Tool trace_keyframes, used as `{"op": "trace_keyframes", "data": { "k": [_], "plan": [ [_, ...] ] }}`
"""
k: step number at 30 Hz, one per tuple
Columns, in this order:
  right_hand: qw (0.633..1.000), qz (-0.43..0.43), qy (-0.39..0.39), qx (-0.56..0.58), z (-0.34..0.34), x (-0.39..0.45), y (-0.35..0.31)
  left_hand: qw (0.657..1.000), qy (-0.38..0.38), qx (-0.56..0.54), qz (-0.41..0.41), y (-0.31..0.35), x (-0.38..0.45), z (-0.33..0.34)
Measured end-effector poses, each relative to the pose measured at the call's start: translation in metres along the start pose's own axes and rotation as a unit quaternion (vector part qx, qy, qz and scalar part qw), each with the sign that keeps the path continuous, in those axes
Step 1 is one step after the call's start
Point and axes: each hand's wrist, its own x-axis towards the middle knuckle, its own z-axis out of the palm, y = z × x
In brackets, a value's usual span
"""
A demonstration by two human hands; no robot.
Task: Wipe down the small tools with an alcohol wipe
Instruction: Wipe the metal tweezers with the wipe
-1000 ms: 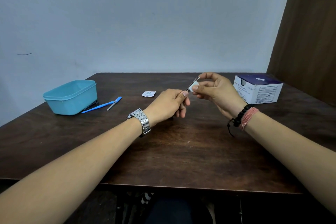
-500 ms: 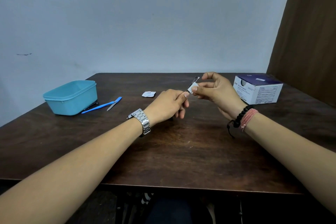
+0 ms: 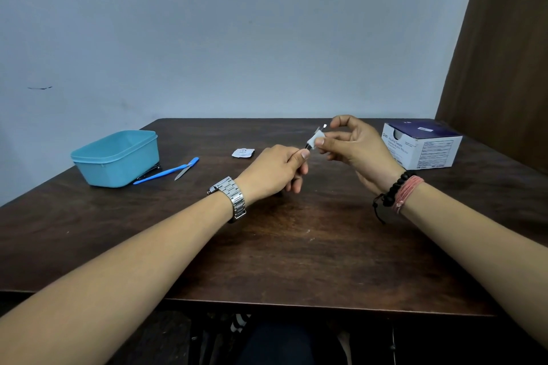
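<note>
At the far left of the desk sits a teal tub. Just beside it lie a blue-handled tool and a small file with a blue grip, with something dark tucked against the tub's base that cannot be made out. Farther right lies a torn wipe sachet.

Above the middle of the desk, the left hand pinches the lower end of a slim metal tool, thumb on top and fingers curled beneath, holding it tilted up toward the right. The right hand pinches a folded white alcohol wipe around the tool's shaft between thumb and curled fingers; the bright tip pokes out just past the wipe. At the far right stands the box of alcohol swabs.

The step in hand looks like wiping this one tool along its length. Next, the wipe probably needs drawing over the exposed tip, with the left pinch kept firm. Then the tool can be set down and one of the tools by the tub taken up.
</note>
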Motion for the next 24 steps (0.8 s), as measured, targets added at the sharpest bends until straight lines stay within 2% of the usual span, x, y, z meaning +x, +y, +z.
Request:
{"op": "trace_keyframes", "data": {
  "k": [5, 11, 16, 21, 24],
  "plan": [
    [0.998, 0.009, 0.013, 0.063, -0.0028, 0.001, -0.0021, 1.0, 0.005, -0.001, 0.002, 0.0005, 0.0007, 0.0003],
    [1.0, 0.021, -0.002, 0.022, -0.0007, 0.0005, -0.0001, 1.0, 0.004, 0.003, 0.004, -0.0015, 0.0002, -0.0005],
    [0.997, 0.016, 0.012, 0.071, -0.0057, 0.0006, -0.0046, 1.0, 0.002, 0.0, 0.005, -0.0003, 0.0007, 0.0003],
    [0.999, 0.02, 0.007, 0.033, -0.0023, -0.0005, -0.002, 1.0, 0.002, 0.008, 0.003, -0.0019, 0.0, -0.0006],
    [0.998, 0.017, 0.017, 0.056, -0.0039, 0.0001, -0.0043, 1.0, 0.006, 0.009, 0.001, -0.001, 0.0007, -0.0009]
  ]
}}
